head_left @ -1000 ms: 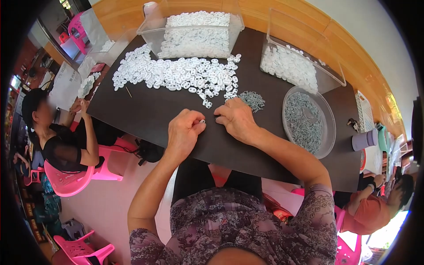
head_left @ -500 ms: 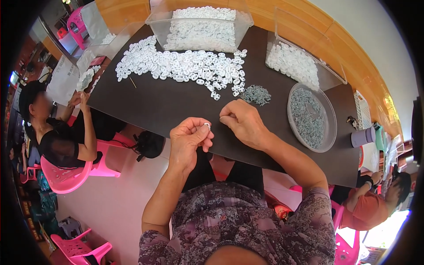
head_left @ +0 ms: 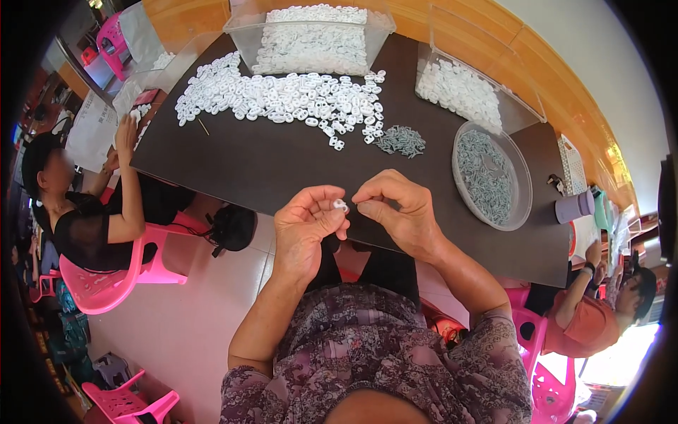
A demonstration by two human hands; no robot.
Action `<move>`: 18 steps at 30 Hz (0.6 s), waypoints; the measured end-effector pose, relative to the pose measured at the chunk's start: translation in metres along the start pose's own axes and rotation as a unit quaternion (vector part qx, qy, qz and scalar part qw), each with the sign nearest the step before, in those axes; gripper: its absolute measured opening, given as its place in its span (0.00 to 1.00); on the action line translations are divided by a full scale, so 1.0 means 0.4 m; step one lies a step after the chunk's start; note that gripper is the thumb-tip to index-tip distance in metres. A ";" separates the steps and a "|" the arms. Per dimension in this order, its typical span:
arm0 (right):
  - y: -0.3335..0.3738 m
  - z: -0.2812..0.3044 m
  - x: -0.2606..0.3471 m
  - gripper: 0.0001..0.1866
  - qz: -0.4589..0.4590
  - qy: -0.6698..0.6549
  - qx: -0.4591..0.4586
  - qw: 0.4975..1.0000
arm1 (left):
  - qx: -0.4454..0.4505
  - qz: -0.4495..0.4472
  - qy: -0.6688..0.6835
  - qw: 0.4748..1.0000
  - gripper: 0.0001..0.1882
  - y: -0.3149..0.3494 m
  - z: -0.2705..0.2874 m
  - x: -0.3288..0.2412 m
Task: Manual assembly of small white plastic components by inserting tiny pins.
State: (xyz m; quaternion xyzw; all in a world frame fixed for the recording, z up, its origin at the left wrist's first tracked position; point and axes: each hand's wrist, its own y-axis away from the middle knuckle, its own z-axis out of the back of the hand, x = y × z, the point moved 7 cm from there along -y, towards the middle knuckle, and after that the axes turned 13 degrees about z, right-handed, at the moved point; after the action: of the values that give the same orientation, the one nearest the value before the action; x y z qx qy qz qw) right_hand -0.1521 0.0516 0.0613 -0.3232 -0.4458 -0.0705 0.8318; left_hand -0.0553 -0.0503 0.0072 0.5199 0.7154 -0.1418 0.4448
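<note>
My left hand [head_left: 300, 230] pinches a small white two-holed plastic piece [head_left: 340, 205] between thumb and forefinger, above the table's near edge. Just to its right, my right hand [head_left: 406, 215] is closed in a pinch, its fingertips close to the piece. Whatever lies between those fingertips is too small or too hidden to name. Beyond my hands is a small heap of grey screws [head_left: 400, 141]. A wide spread of similar white oval pieces [head_left: 282, 97] covers the far part of the dark table [head_left: 247, 159].
At the back stands a clear bin [head_left: 241, 28] full of white pieces, with another clear box [head_left: 519, 116] to its right. A round tub [head_left: 521, 201] holds many screws. A lidded cup [head_left: 573, 207] stands at the right edge. People sit on both sides on pink chairs [head_left: 106, 283].
My right hand has come down and in toward the white piece in my left hand, which now shows more plainly. The view has shifted slightly. The person on the left has raised a hand.
</note>
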 end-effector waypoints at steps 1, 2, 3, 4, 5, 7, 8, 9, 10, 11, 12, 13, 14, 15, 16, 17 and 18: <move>0.003 -0.004 0.000 0.06 -0.001 0.000 0.000 1.000 | 0.000 0.001 0.001 1.000 0.09 0.002 0.001 0.003; 0.007 -0.008 -0.002 0.06 -0.008 -0.014 -0.010 1.000 | -0.003 0.002 -0.005 1.000 0.10 0.003 0.003 0.006; 0.009 -0.011 -0.005 0.07 -0.014 -0.028 -0.021 0.999 | -0.007 0.003 -0.011 1.000 0.10 0.003 0.006 0.008; 0.013 -0.015 -0.006 0.07 -0.015 -0.028 -0.021 0.999 | -0.007 0.004 -0.010 1.000 0.10 0.003 0.009 0.013; 0.019 -0.019 -0.015 0.07 -0.043 -0.041 -0.029 0.998 | -0.003 -0.003 -0.015 1.000 0.10 0.003 0.011 0.016; 0.027 -0.021 -0.026 0.07 -0.073 -0.055 -0.035 0.995 | -0.001 -0.008 -0.019 1.000 0.10 0.005 0.012 0.019; 0.028 -0.021 -0.028 0.08 -0.085 -0.056 -0.029 0.994 | -0.006 -0.011 -0.025 1.000 0.09 0.007 0.011 0.018; 0.030 -0.021 -0.031 0.08 -0.097 -0.056 -0.023 0.993 | -0.012 -0.014 -0.031 0.999 0.09 0.009 0.009 0.016; 0.029 -0.021 -0.030 0.08 -0.099 -0.055 -0.023 0.993 | -0.012 -0.012 -0.030 0.999 0.09 0.011 0.003 0.016; 0.027 -0.021 -0.027 0.08 -0.092 -0.046 -0.024 0.994 | -0.022 -0.008 -0.026 0.999 0.09 0.014 0.001 0.016; 0.025 -0.020 -0.023 0.08 -0.084 -0.036 -0.023 0.996 | -0.034 -0.006 -0.021 0.999 0.10 0.016 0.002 0.016; 0.026 -0.020 -0.023 0.08 -0.086 -0.036 -0.023 0.995 | -0.034 -0.004 -0.020 0.999 0.10 0.014 0.005 0.020; 0.026 -0.020 -0.023 0.08 -0.086 -0.034 -0.023 0.995 | -0.024 -0.011 -0.037 0.999 0.09 0.011 0.007 0.023; 0.028 -0.019 -0.025 0.08 -0.087 -0.033 -0.022 0.995 | -0.014 -0.017 -0.053 0.998 0.09 0.010 0.006 0.026; 0.029 -0.019 -0.027 0.08 -0.088 -0.032 -0.022 0.995 | -0.014 -0.016 -0.052 0.998 0.09 0.010 0.006 0.028; 0.030 -0.019 -0.029 0.08 -0.084 -0.029 -0.023 0.996 | -0.014 -0.010 -0.057 0.998 0.09 0.010 0.004 0.030; 0.031 -0.018 -0.030 0.09 -0.080 -0.025 -0.024 0.996 | -0.014 -0.005 -0.062 0.998 0.08 0.009 0.003 0.033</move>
State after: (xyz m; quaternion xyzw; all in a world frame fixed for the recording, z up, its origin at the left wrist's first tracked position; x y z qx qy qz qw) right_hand -0.1492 0.0552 0.0431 -0.3083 -0.4891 -0.1396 0.8039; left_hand -0.0524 -0.0415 -0.0029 0.5005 0.6907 -0.1661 0.4948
